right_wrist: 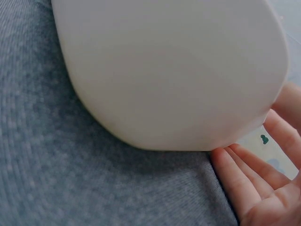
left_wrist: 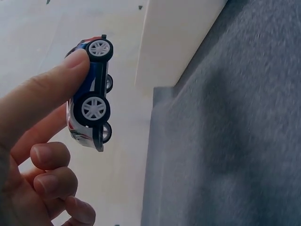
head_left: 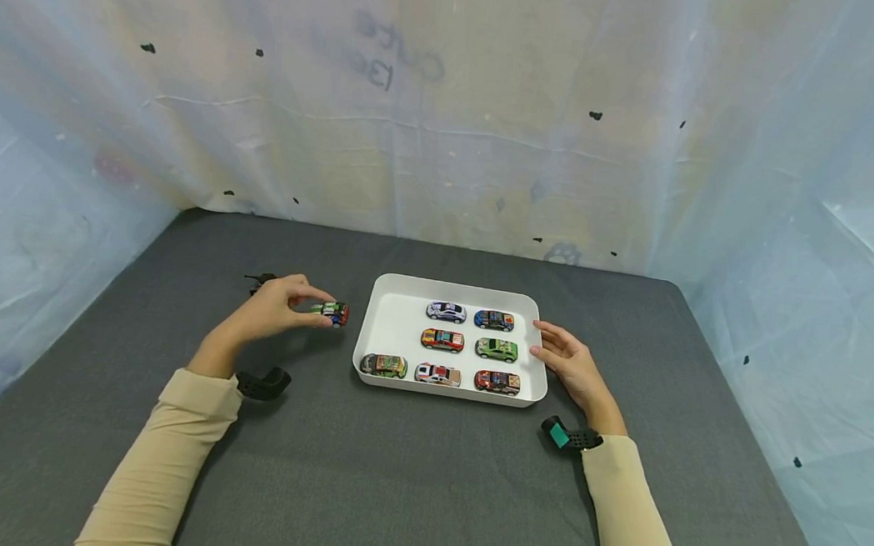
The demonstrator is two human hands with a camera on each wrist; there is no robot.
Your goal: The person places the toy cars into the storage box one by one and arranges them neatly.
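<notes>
My left hand (head_left: 273, 306) pinches a small toy car (head_left: 334, 313) between thumb and forefinger, left of the tray and above the table. In the left wrist view the toy car (left_wrist: 91, 96) stands on end, showing a blue side and white-spoked wheels, with the other fingers curled below it. A white rectangular tray (head_left: 406, 283) holds several toy cars in loose rows, among them a green one (head_left: 496, 349) and a red-and-yellow one (head_left: 442, 340). At its right side my right hand (head_left: 568, 362) holds the rim, fingertips against the wall of the tray (right_wrist: 164, 84).
A dark grey cloth (head_left: 409, 488) covers the table. Behind my left hand a small black object (head_left: 260, 280) lies partly hidden. Pale translucent sheeting (head_left: 444, 165) hangs at the back and both sides. Each wrist wears a black camera mount.
</notes>
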